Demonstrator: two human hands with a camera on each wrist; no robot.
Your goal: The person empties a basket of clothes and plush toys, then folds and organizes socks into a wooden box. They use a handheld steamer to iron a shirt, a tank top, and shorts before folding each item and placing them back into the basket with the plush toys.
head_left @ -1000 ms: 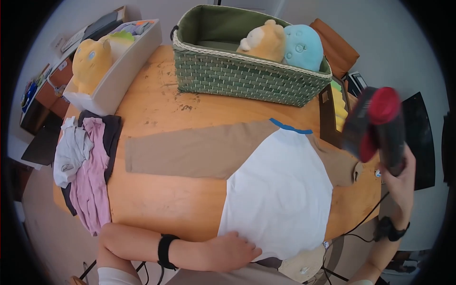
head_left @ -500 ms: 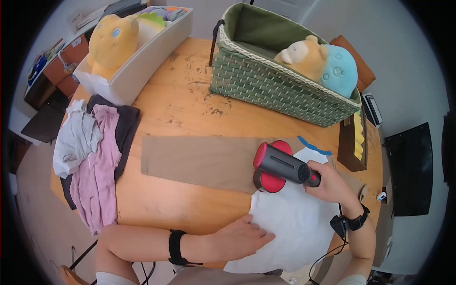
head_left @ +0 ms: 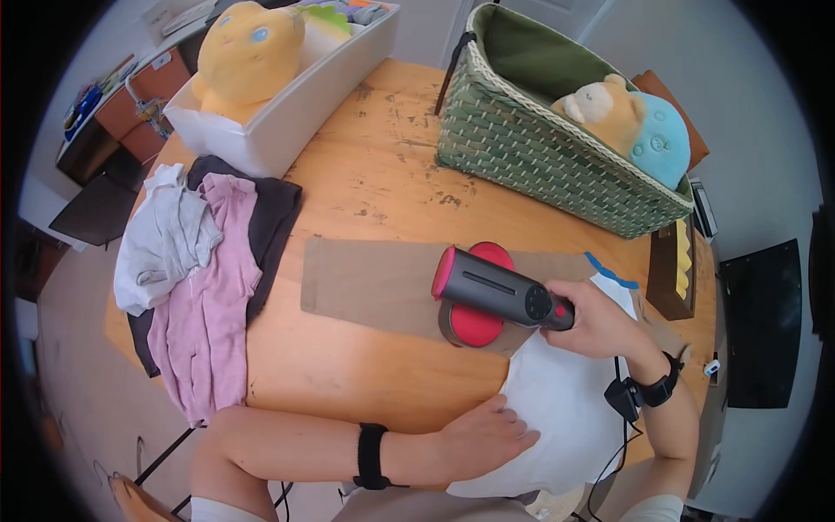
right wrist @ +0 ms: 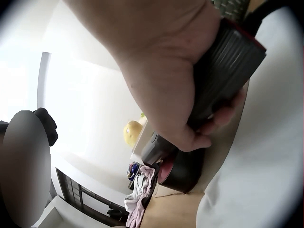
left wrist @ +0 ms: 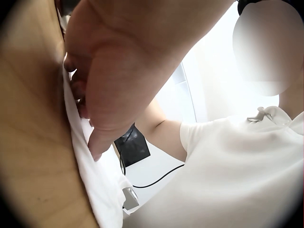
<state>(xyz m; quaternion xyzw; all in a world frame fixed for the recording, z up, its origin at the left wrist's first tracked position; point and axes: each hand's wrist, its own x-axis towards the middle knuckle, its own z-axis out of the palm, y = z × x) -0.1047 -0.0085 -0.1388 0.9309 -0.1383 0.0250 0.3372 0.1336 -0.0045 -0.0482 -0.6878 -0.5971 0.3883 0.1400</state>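
A long-sleeved shirt [head_left: 570, 400] with a white body, brown sleeves and a blue collar lies spread on the wooden table. My right hand [head_left: 598, 320] grips the handle of a dark grey and red handheld garment steamer [head_left: 491, 291]. The steamer's head overlaps the upper part of the brown sleeve [head_left: 365, 278]; a black cord runs from it. In the right wrist view, fingers wrap round the ribbed handle [right wrist: 230, 61]. My left hand [head_left: 487, 442] rests on the white body near its left edge, fingers loosely bent, as the left wrist view also shows its fingertips on the white cloth [left wrist: 92, 183].
Grey and pink clothes [head_left: 204, 278] lie at the table's left over a dark garment. Behind them stands a white box [head_left: 300, 113] with a yellow plush toy [head_left: 248, 56]. A green woven basket [head_left: 557, 165] with plush toys is at the back; a brown box [head_left: 668, 283] sits at right.
My right hand has brought the steamer from the right side over onto the shirt, then farther left along the brown sleeve. The left hand has stayed on the white cloth while the view shifted.
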